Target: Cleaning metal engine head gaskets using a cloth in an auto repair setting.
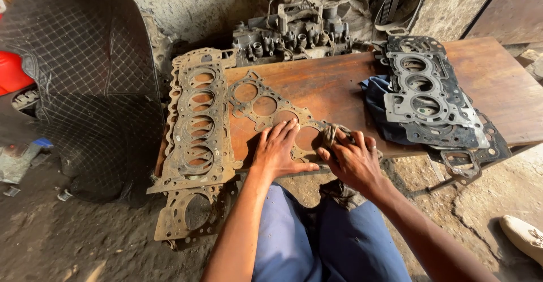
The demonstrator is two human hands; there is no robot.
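1. Left hand [278, 149] lies flat, fingers spread, pinning the rusty gasket [266, 109] mid-frame on the wooden surface [334, 81].
2. Right hand [353, 159] grips a dirty rag [334, 134] (bunched).
3. Hard rubbing could bend the thin gasket.

My left hand [279, 149] lies flat on the rusty gasket [271, 112], my right hand [353, 159] bunched around a rag [335, 134] just beside it. Open wood on the table [334, 84] ahead, between the gasket stack [195, 124] on my left and the grey gasket pile [427, 98] on my right. The engine part [294, 36] blocks the far edge.
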